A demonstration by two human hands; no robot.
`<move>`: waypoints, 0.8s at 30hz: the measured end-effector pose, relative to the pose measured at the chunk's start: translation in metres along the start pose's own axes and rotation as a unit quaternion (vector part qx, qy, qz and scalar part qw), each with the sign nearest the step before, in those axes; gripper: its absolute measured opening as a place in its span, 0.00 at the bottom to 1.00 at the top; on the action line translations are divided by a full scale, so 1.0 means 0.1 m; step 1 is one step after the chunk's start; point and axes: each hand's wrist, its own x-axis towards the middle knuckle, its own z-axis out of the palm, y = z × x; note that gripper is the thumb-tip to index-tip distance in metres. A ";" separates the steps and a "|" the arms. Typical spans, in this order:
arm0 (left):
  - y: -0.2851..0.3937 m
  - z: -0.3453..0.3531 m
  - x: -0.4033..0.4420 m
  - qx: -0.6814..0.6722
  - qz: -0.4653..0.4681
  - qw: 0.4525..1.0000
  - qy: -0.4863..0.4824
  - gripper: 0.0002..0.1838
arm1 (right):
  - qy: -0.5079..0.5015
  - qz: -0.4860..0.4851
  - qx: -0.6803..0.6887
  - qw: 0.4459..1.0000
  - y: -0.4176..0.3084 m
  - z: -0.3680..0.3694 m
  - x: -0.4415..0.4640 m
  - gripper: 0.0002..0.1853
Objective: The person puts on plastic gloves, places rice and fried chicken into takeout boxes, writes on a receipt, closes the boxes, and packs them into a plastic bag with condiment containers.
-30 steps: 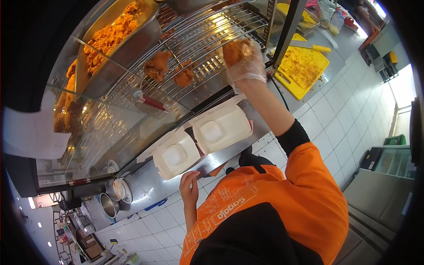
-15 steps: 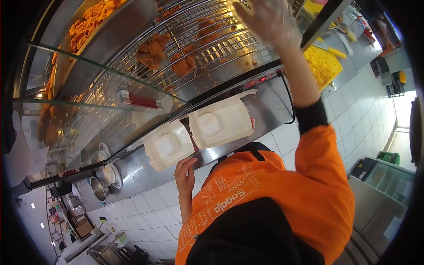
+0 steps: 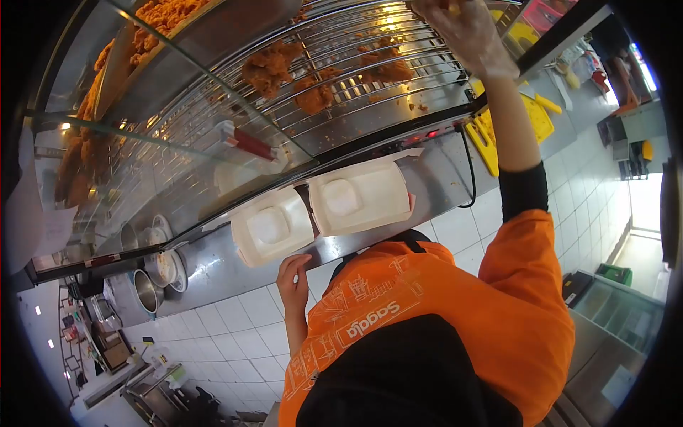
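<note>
My right hand (image 3: 466, 34), in a clear plastic glove, reaches over the wire rack (image 3: 341, 135) of a heated display case at the top edge. Its fingers are partly cut off by the frame; those that show look apart, with nothing visible in them. Fried chicken pieces (image 3: 271, 67) lie on the rack to its left. My bare left hand (image 3: 292, 283) hangs loosely curled with nothing in it, by the counter's front edge, just below the left box. Two open white takeaway boxes, a left box (image 3: 245, 238) and a right box (image 3: 380, 188), stand side by side on the steel counter.
Glass panels (image 3: 206, 78) front the case, with a tray of fried chicken (image 3: 171, 18) behind. Red-handled tongs (image 3: 249, 144) show through the glass. A yellow tray (image 3: 537, 121) lies right, beside a black cable (image 3: 471, 171). Metal bowls (image 3: 148, 292) stand at left.
My right hand has moved right and up over the rack. My left hand stays by the left box. The whole view has shifted slightly; the boxes keep their places on the counter.
</note>
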 end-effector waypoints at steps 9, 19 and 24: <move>0.01 0.00 0.11 -0.019 0.017 1.000 -0.011 0.15 | 0.012 0.235 0.744 0.625 -0.11 0.41 -0.52 0.31; -0.02 0.00 0.16 -0.024 0.028 0.999 -0.026 0.15 | 0.149 0.184 0.629 0.741 0.05 0.32 -0.30 0.07; 0.02 0.00 0.11 -0.020 0.037 0.999 -0.010 0.15 | 0.237 0.177 0.688 0.662 0.08 0.32 -0.37 0.08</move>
